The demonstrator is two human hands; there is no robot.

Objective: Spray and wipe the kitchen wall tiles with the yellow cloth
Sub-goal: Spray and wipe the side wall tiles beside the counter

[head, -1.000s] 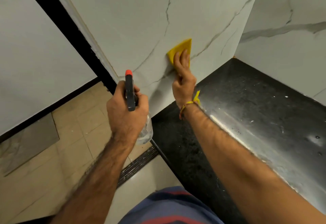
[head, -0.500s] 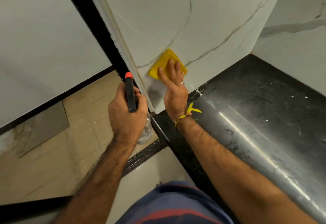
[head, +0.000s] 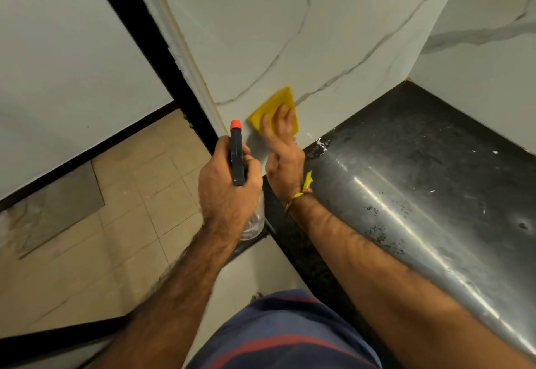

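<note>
Wiping low wall tile, just above counter's left end.
Right hand (head: 282, 148) fingers flat, pressing yellow cloth (head: 272, 109) on marble-look tile (head: 261, 35); cloth likely soft, light, best palmed flat. Left hand (head: 229, 185) fingers wrapped round spray bottle (head: 237, 154).

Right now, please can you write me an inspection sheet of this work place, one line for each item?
Surface: white marble-look wall tile with grey veins; black countertop below it, glossy, with pale specks and wet drops near the wall.
Job's things: yellow cloth flat on the tile just above the countertop; spray bottle, orange tip pointing toward the tile.
Clutter: nothing seen.
Hands: right hand presses the cloth with straight fingers; left hand grips the bottle.
Cables: nothing seen.
Surroundings: black frame left of the tile edge; beige floor tiles below; yellow thread on the right wrist.
</note>
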